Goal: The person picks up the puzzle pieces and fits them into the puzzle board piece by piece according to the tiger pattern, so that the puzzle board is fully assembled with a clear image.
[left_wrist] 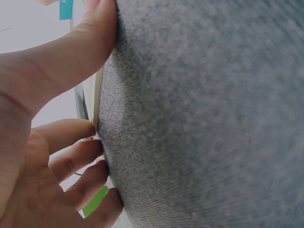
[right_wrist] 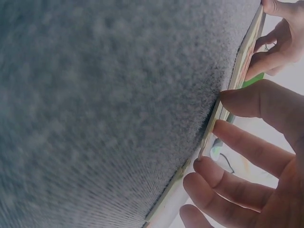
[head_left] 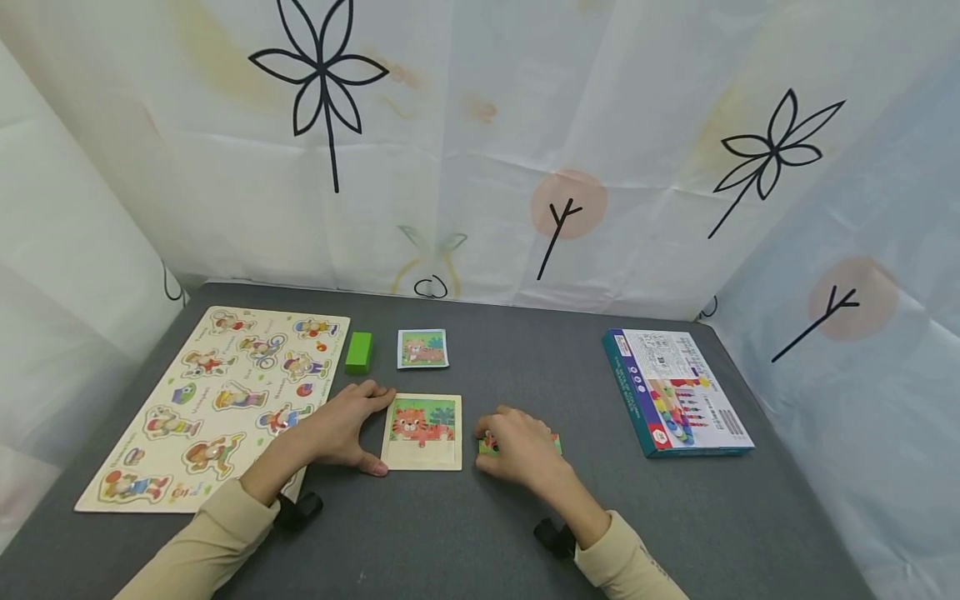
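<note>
A small wooden puzzle board (head_left: pixel 422 461) with a red tiger picture lies flat on the table. My left hand (head_left: pixel 347 425) holds its left side, the thumb at the near corner and the index finger at the far one. To the board's right, my right hand (head_left: pixel 517 446) grips a flat green-and-red puzzle piece (head_left: pixel 488 443) by its edges, low over the table. Most of that piece is hidden under the hand. In the right wrist view, the thumb and fingertips meet the thin edge of the piece (right_wrist: pixel 209 135).
A picture card (head_left: pixel 422 348) lies behind the board, with a green block (head_left: pixel 358 353) left of it. The large figure puzzle board (head_left: pixel 176 450) covers the table's left side. A teal-edged box (head_left: pixel 678 392) lies at the right. White printed curtains (head_left: pixel 480 150) surround the table (head_left: pixel 480 542).
</note>
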A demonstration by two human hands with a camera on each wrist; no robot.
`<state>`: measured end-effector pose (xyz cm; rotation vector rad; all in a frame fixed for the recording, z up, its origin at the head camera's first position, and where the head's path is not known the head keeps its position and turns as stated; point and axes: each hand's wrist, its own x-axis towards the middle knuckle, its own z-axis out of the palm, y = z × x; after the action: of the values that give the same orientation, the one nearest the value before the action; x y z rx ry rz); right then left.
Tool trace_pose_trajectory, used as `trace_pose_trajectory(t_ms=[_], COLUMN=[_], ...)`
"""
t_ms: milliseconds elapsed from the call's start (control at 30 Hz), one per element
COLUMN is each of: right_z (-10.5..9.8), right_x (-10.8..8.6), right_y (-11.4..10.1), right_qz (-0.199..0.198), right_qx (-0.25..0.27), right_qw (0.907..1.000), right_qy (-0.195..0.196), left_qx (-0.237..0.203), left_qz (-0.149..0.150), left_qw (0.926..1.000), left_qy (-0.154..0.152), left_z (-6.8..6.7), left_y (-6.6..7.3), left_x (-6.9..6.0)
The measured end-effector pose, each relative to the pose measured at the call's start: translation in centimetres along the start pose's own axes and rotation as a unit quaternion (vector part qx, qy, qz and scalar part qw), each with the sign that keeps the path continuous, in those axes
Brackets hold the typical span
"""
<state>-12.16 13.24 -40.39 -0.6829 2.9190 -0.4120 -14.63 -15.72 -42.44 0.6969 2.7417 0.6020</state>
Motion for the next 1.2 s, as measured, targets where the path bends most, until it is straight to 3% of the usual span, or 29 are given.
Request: trace_pose_trajectory(t_ms=[533,1200], right_z=[0.2,0.8], right_x=[0.6,2.4], right_y=[-0.7,-5.5], right_qz=[-0.019,-0.076], right_qx=[-0.010,-0.049], right_qw=[0.9994,0.9958], right_qy=[0.029,0.013], left_qx=[0.001,-0.001], left_qz=[0.014,0.008], left_qw=[0.9998,0.9999], left_qy=[0.012,0.011], left_z=[0.0,0.1], left_y=[-0.2,0.0], left_x=[0.0,0.0])
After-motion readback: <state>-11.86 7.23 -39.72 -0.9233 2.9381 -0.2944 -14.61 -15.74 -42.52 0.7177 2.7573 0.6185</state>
